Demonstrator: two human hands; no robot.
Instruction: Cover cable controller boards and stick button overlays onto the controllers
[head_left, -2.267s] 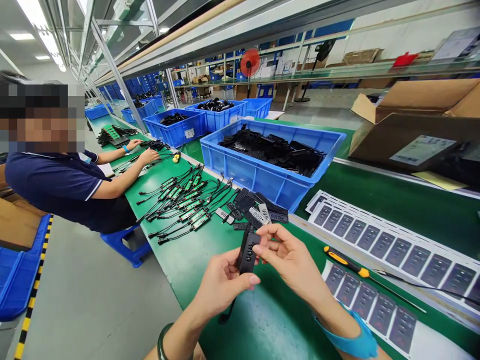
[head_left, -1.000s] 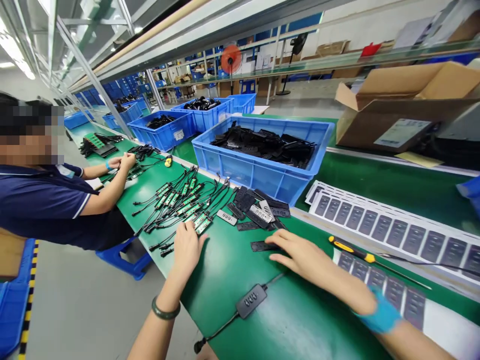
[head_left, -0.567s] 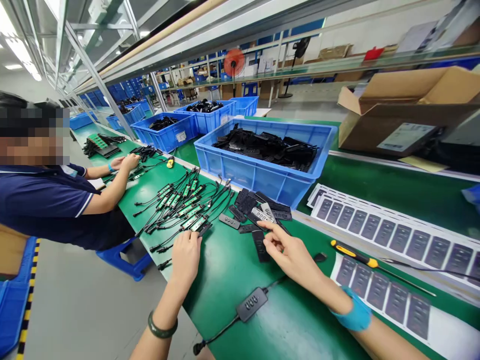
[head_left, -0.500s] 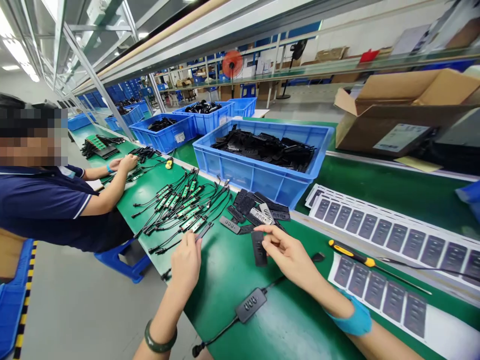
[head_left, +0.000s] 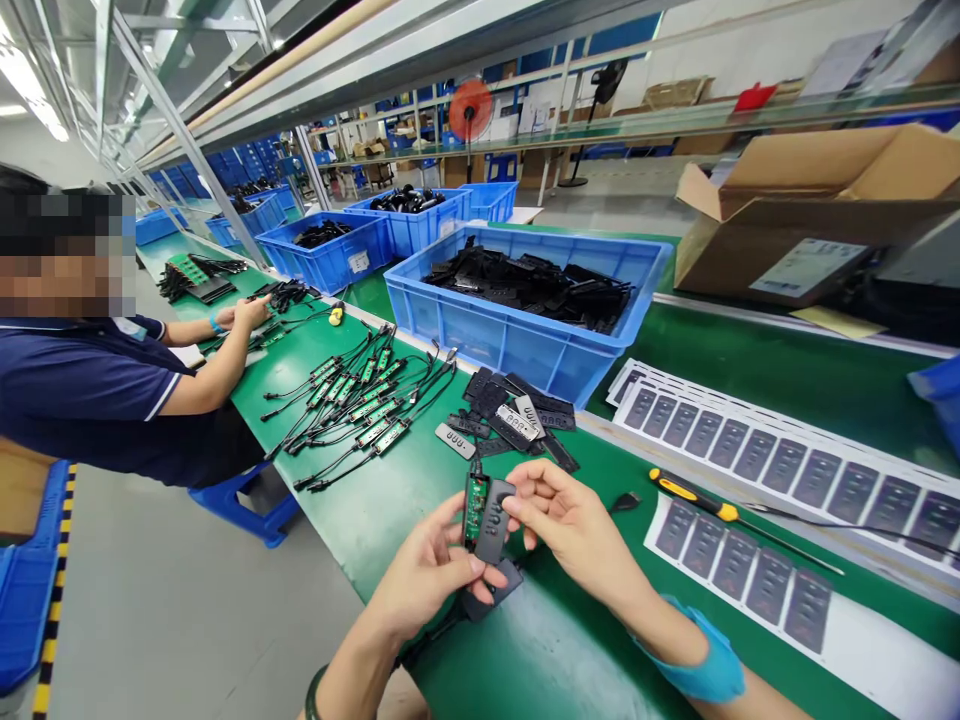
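Note:
My left hand [head_left: 427, 572] grips a corded controller with a green circuit board [head_left: 474, 512] exposed in its black case. Between the thumb and fingers of my right hand [head_left: 564, 512] is a black plastic cover [head_left: 493, 528] with a row of holes. The cover is tilted beside the board and overlaps its edge; my left fingertips also reach its lower end. Under my hands a closed black controller [head_left: 499, 588] lies on the green table, partly hidden. Beyond them is a pile of loose covers [head_left: 517, 425], with several wired circuit boards [head_left: 367, 405] spread to the left.
A blue bin [head_left: 517, 335] of black covers stands behind the pile. To the right lie sticker sheets [head_left: 772, 455] and a yellow-black screwdriver [head_left: 694, 495]. An open cardboard box [head_left: 795, 240] is at the back right. A co-worker [head_left: 97, 400] sits at the left.
My left hand has moved right with a wired board from beside the group. My right hand has brought the cover slightly left, and the two parts now meet.

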